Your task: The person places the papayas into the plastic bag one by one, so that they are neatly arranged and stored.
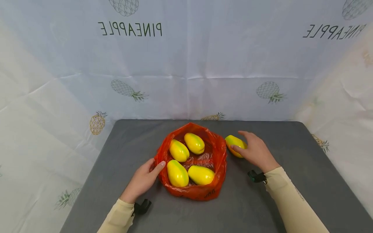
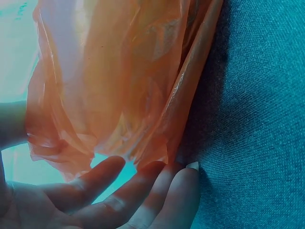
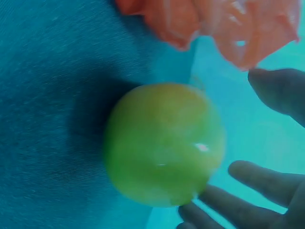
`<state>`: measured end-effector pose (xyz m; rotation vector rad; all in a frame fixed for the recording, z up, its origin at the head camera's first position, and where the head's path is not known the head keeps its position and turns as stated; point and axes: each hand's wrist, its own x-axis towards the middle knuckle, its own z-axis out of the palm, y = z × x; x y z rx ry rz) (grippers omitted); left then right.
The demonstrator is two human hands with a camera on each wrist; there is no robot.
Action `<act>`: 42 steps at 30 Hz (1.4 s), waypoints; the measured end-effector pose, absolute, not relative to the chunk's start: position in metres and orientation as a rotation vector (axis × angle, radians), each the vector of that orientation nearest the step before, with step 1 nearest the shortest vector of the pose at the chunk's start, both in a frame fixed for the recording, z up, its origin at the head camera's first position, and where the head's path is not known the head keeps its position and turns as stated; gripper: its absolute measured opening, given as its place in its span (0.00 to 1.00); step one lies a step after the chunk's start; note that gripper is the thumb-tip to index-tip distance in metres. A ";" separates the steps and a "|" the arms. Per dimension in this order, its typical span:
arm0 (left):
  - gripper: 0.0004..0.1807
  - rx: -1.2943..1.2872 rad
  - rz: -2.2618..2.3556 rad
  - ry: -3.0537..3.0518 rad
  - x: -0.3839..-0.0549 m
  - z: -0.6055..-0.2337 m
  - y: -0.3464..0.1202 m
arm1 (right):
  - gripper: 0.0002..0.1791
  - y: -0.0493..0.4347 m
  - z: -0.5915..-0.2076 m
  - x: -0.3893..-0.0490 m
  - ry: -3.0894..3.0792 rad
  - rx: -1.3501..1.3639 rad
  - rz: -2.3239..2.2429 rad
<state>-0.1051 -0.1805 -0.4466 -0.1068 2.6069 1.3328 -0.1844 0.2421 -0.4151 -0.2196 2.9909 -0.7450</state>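
A red plastic bag (image 1: 220, 161) stands with its mouth open, and several yellow-green mangoes (image 1: 178, 150) lie inside. My left hand (image 1: 143, 180) holds the bag's left rim, thumb over the edge and fingers along the outside. In the left wrist view the fingers (image 2: 176, 195) rest at the bag's wall (image 2: 119, 71), close to the table. To the right of the bag, another mango (image 1: 233, 141) lies on the table. My right hand (image 1: 257, 153) reaches over it with thumb and fingers spread apart. The right wrist view has this mango (image 3: 164, 143) beside the fingertips, the thumb standing off from it.
The bag and the loose mango sit on a dark grey table (image 1: 122, 145). A white cloth (image 1: 186, 58) printed with pineapples hangs behind the table and along both sides. Black wrist straps with camera mounts (image 1: 142, 207) sit on both forearms.
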 end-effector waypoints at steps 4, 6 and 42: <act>0.35 -0.100 1.361 2.590 -0.103 -0.448 -0.180 | 0.45 0.246 -0.427 -0.190 2.975 -0.203 -0.723; 0.35 -0.095 1.381 2.581 -0.102 -0.449 -0.180 | 0.45 0.246 -0.430 -0.192 2.976 -0.202 -0.711; 0.40 -0.080 1.402 2.524 -0.100 -0.443 -0.174 | 0.38 0.238 -0.360 -0.166 3.035 -0.348 -0.719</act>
